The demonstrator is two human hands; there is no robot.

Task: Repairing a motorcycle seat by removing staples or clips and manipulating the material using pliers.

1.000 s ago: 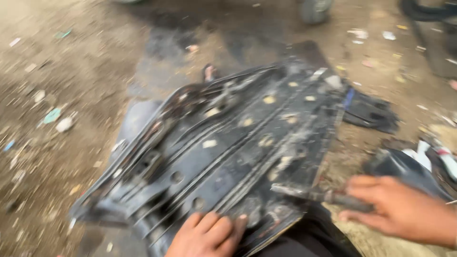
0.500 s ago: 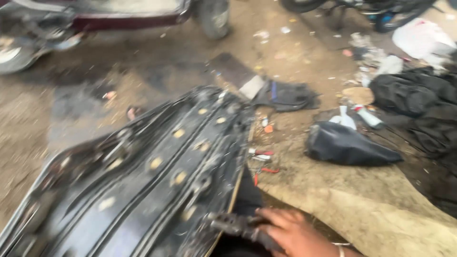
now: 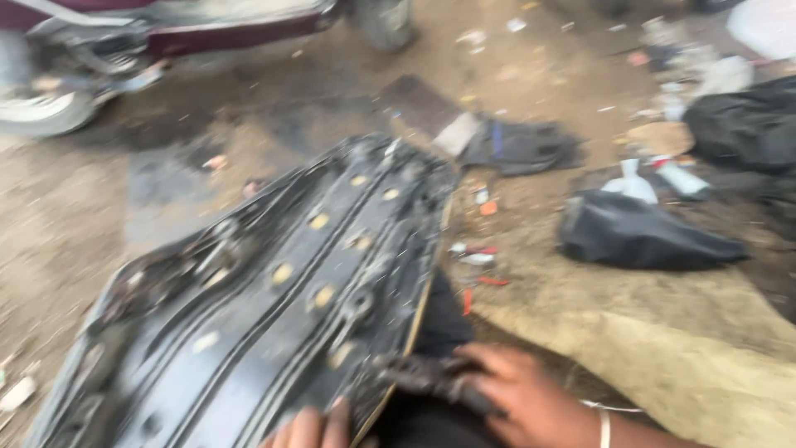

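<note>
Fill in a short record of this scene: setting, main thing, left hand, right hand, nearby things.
Setting: dirt ground, littered with scraps; picture blurred.
Main thing: black seat base, underside up, ribbed, with pale round spots.
Left hand: fingers rest on the base's near edge; only partly in view.
Right hand: grips a dark tool against the base's right edge.
Nearby things: black bag to the right, dark cloth beyond the base, vehicle at top left.
</note>
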